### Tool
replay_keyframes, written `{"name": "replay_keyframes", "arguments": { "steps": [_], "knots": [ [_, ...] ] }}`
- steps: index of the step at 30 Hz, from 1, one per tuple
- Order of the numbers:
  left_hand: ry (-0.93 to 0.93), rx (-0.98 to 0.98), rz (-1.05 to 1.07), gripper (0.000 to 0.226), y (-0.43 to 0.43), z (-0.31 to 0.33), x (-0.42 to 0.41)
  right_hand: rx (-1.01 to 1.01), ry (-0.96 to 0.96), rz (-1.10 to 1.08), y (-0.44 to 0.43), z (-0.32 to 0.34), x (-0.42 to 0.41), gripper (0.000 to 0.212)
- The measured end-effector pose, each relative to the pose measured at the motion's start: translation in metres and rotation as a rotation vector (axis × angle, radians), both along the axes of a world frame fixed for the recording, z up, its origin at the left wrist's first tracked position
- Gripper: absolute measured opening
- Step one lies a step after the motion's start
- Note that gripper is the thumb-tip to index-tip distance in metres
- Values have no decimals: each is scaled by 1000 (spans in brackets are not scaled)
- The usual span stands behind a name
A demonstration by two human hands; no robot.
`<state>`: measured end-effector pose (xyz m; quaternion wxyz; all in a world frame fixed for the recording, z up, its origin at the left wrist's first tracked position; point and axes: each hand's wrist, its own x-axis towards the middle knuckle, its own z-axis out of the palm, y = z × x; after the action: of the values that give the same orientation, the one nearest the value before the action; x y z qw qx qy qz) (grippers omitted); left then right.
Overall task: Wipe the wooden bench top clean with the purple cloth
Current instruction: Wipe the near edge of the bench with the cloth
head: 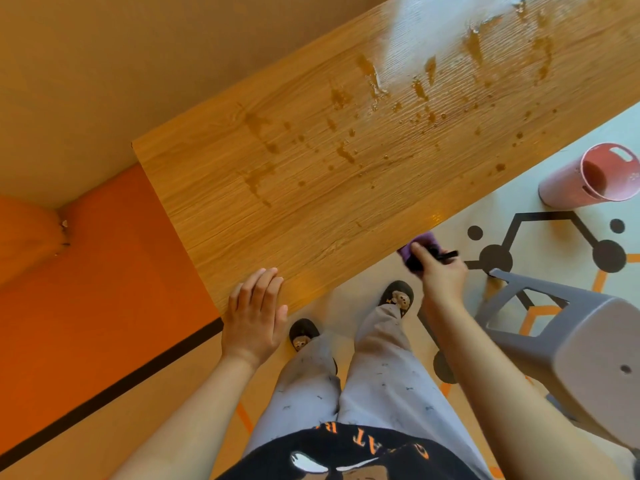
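One right hand (pixel 440 271) is grasping the bunched, probably soft and light purple cloth (pixel 420 242) off the near edge of the worktop (pixel 311 202), left hand (pixel 254 313) lying released.

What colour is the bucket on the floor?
The bucket is pink; the head view shows it best.

The counter (pixel 277 209) is a long top of light brown wood grain, running slantwise from near left to far right. Brown streaks, smears and small drops lie across its middle and far stretch. The near end shows only bare grain, and the far end catches a pale glare. The cloth (pixel 420 245) is purple and bunched into a small wad, gripped in the right hand (pixel 441 271) just off the counter's near long edge, above the floor.
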<state>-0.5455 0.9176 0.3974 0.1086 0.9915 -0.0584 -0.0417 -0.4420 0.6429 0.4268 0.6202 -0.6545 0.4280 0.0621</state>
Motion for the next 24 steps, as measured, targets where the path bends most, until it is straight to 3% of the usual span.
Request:
{"name": "replay_keyframes", "arguments": {
  "steps": [5, 12, 16, 19, 24],
  "knots": [
    [-3, 10, 2, 45, 0, 2, 0, -113, -18, 56, -8, -2, 6, 13],
    [26, 12, 19, 47, -3, 6, 1, -29, -36, 263, 30, 7, -31, 13],
    [62, 3, 14, 46, -3, 11, 4, -81, -56, 135, -12, 7, 10, 18],
    [55, -112, 70, 48, -16, 25, 17, -146, -60, 40, -55, 6, 46, 16],
    [-109, -317, -199, 52, -107, 42, 101, -188, -74, 49, -94, 0, 69, 25]
  ]
}}
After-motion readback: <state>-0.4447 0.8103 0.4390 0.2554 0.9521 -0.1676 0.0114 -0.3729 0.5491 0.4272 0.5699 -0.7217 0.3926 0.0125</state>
